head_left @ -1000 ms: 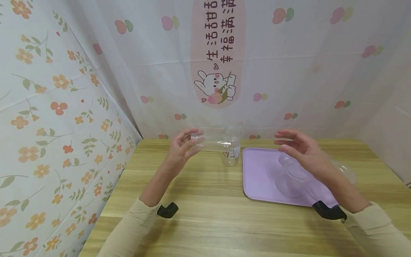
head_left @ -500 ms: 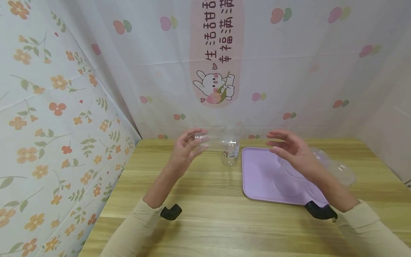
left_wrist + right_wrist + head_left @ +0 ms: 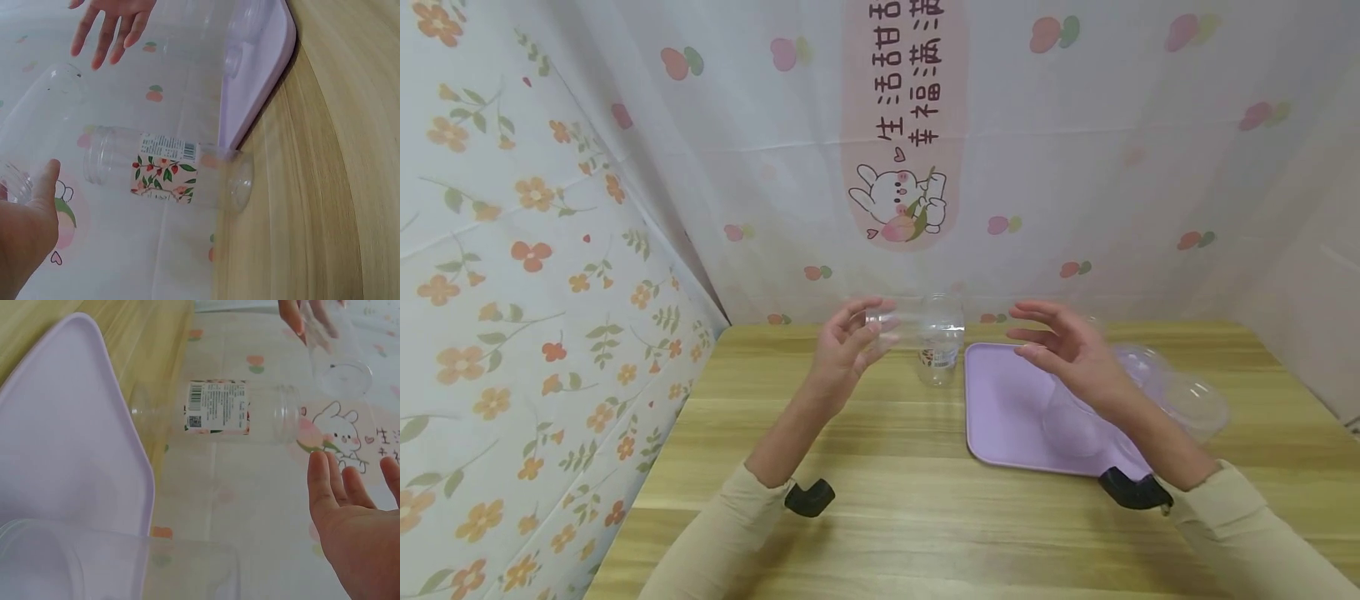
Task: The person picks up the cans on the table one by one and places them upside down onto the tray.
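My left hand [image 3: 848,343] grips a clear plastic jar [image 3: 910,323] by its mouth end and holds it sideways above the table, base toward the right. Behind it in the head view stands a second clear jar [image 3: 937,360], upright and lidless. A floral label [image 3: 164,169] with a barcode wraps this standing jar, and its threaded neck shows in the left wrist view. Off to the right my right hand [image 3: 1071,350] hovers with nothing in it, its fingers loosely extended toward the held jar [image 3: 340,365]. A gap separates those fingertips from the jar's base.
A lilac tray [image 3: 1003,437] lies right of the standing jar. Several clear plastic containers [image 3: 1071,427] are on it, partly hidden by my right forearm; one [image 3: 1201,404] is at its right side. A printed curtain [image 3: 760,167] hangs behind the wooden table [image 3: 880,517].
My left hand has moved slightly right with the held jar, now overlapping the standing jar more. My right hand has shifted left, so the hands are closer together.
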The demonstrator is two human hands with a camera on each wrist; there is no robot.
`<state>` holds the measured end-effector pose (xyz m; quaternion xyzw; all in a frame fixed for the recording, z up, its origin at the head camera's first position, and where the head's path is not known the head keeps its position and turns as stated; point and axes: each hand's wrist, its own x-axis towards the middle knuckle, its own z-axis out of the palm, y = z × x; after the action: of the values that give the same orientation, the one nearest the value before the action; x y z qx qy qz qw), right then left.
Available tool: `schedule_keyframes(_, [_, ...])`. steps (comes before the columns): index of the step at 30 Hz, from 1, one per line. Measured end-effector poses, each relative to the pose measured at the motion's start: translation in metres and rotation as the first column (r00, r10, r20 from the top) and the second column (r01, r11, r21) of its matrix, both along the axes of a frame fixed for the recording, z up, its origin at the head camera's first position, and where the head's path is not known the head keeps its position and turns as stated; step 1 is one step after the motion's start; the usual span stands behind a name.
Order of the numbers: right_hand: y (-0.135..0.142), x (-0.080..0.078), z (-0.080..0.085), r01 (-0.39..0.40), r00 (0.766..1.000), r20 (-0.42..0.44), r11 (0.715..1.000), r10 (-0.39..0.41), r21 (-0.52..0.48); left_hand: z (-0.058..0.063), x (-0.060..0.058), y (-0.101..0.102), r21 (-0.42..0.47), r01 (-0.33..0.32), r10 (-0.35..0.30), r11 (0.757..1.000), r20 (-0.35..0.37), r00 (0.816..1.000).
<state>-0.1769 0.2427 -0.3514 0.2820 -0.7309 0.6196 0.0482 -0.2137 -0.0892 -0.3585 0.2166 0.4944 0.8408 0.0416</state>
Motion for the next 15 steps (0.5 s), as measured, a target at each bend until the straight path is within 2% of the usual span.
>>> schedule_keyframes(9, [-0.007,0.0,0.0,-0.024,0.999,0.032,1.0,0.024,-0.003,-0.001,0.001,0.012,0.015,0.019,-0.019,1.0,0.003,1.0])
schedule_keyframes(15, [-0.013,0.0,-0.001,-0.061,0.998,0.031,0.997,0.062,-0.046,-0.003,0.003,0.02,0.016,0.031,-0.031,0.999,0.002,1.0])
